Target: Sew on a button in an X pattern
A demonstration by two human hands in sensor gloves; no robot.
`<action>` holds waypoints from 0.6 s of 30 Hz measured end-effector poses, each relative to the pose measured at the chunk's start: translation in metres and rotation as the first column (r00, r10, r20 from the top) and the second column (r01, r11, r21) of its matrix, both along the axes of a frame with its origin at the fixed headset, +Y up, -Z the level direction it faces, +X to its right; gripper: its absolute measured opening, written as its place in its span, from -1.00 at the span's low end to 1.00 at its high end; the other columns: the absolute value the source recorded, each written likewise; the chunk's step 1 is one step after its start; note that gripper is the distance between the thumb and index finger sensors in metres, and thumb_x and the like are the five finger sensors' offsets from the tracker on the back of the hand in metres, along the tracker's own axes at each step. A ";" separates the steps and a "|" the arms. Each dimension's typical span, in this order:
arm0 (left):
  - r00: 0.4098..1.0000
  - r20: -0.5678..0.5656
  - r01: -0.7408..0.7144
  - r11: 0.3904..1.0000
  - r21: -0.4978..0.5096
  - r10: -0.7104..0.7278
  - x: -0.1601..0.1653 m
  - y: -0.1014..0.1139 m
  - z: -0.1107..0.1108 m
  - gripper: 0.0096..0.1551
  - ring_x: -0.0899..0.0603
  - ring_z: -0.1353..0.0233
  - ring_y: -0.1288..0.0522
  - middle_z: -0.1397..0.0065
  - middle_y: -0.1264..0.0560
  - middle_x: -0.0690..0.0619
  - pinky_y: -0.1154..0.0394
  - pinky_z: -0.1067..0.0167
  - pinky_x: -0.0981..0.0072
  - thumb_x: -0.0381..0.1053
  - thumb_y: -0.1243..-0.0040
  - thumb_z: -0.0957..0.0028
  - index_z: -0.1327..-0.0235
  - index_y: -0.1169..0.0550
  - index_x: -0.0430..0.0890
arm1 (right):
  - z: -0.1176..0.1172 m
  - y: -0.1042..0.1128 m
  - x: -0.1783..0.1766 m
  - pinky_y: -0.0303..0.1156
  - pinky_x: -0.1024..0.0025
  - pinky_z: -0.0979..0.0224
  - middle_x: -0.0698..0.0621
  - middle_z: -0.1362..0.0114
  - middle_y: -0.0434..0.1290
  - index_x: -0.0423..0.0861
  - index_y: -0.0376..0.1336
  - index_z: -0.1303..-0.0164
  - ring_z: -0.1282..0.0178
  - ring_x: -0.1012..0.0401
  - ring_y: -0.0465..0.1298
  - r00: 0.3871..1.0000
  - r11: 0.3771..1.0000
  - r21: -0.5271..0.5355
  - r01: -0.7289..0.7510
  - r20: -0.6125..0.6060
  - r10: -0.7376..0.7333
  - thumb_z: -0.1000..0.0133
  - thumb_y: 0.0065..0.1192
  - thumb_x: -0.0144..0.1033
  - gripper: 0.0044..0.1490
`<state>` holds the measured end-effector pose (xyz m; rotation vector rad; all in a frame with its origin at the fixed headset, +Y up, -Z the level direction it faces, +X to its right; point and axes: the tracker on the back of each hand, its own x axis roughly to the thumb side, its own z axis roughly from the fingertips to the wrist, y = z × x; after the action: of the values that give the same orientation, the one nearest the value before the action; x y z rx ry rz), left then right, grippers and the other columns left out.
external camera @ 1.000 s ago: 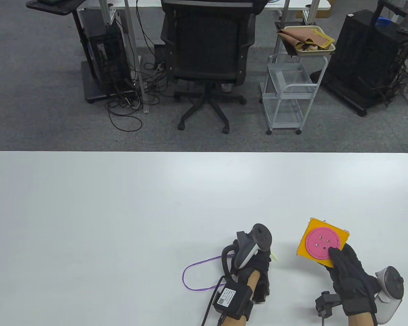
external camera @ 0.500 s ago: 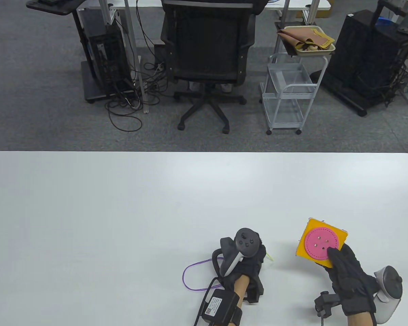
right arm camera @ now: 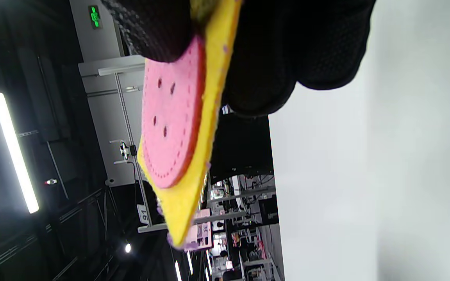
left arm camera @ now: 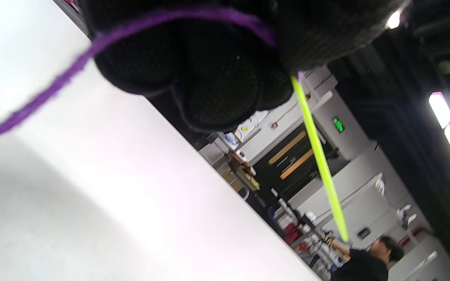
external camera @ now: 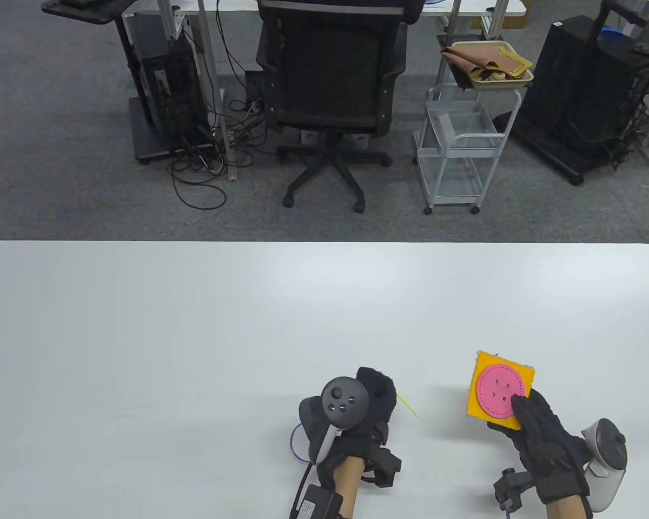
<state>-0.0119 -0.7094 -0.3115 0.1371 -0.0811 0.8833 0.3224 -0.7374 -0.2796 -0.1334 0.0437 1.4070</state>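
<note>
My right hand (external camera: 541, 438) pinches a yellow felt square (external camera: 478, 411) with a pink felt button (external camera: 498, 390) sewn on it, thumb on the button's near edge. It is lifted off the table; the right wrist view shows the square (right arm camera: 188, 195) edge-on, the button (right arm camera: 168, 125) with several holes, and fingers (right arm camera: 264, 66) behind it. My left hand (external camera: 365, 411) grips a yellow-green needle (external camera: 408, 406) that points right toward the felt. Purple thread (external camera: 295, 446) loops behind the hand. In the left wrist view the needle (left arm camera: 318, 156) sticks out from closed fingers (left arm camera: 217, 82), with thread (left arm camera: 53, 86) trailing.
The white table (external camera: 194, 335) holds only the hands and sewing items. Beyond its far edge stand an office chair (external camera: 330, 86), a white cart (external camera: 459, 146) with a tray of fabric (external camera: 489, 65), and computer cases.
My left hand has moved left and toward me and rolled over, so the needle now points right. My right hand has shifted the felt square slightly left.
</note>
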 end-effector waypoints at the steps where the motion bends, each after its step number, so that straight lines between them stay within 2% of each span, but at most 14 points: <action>1: 0.999 -0.011 -0.030 0.999 0.011 0.030 -0.006 0.003 0.004 -0.67 0.03 0.04 -0.75 -0.15 -0.66 0.16 -0.68 0.01 0.04 0.04 -0.28 0.02 0.10 -0.45 -0.04 | -0.001 0.000 -0.004 0.39 0.01 -0.46 -0.02 -0.22 0.48 -0.09 0.12 -0.39 -0.18 0.13 0.51 0.999 1.000 0.002 0.014 -0.030 -0.014 -0.23 -0.02 -0.19 -0.46; 9: 0.984 -0.008 -0.178 0.979 0.099 0.179 -0.029 0.022 0.026 -0.62 0.03 0.03 -0.75 -0.14 -0.67 0.14 -0.68 0.01 0.02 0.04 -0.30 0.01 -0.02 -0.47 0.01 | -0.008 -0.006 -0.030 0.44 0.09 -0.36 0.05 -0.05 0.49 -0.13 0.04 -0.43 -0.01 0.23 0.50 0.962 0.982 -0.058 0.182 -0.197 -0.189 -0.26 -0.20 -0.18 -0.44; 14: 0.967 0.007 -0.254 0.960 0.116 0.255 -0.035 0.025 0.031 -0.57 0.02 0.03 -0.75 -0.15 -0.67 0.11 -0.68 0.00 0.01 -0.01 -0.29 -0.01 -0.13 -0.43 0.05 | -0.013 -0.005 -0.055 0.46 0.14 -0.32 0.10 0.04 0.49 -0.12 0.03 -0.44 0.06 0.28 0.50 0.882 0.935 -0.115 0.335 -0.310 -0.354 -0.28 -0.25 -0.15 -0.44; 16: 0.961 0.024 -0.276 0.954 0.115 0.275 -0.036 0.025 0.032 -0.34 0.01 0.02 -0.75 -0.15 -0.67 0.10 -0.67 0.00 0.00 -0.04 -0.29 -0.02 -0.40 -0.31 0.05 | -0.014 -0.006 -0.063 0.46 0.15 -0.33 0.11 0.03 0.48 -0.11 0.02 -0.44 0.05 0.28 0.50 0.846 0.911 -0.143 0.386 -0.339 -0.412 -0.28 -0.26 -0.14 -0.44; 18: 0.957 0.026 -0.291 0.949 0.124 0.290 -0.037 0.026 0.034 -0.29 0.00 0.01 -0.74 -0.17 -0.65 0.08 -0.66 -0.01 -0.01 -0.06 -0.27 -0.04 -0.48 -0.28 0.05 | -0.015 -0.009 -0.071 0.45 0.16 -0.35 0.12 0.02 0.48 -0.11 0.01 -0.45 0.04 0.29 0.49 0.798 0.877 -0.177 0.447 -0.364 -0.480 -0.29 -0.27 -0.14 -0.44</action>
<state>-0.0493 -0.6835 -0.2778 0.2692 -0.1262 1.1744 0.2509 -0.7462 -0.2949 0.0973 0.4484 0.9153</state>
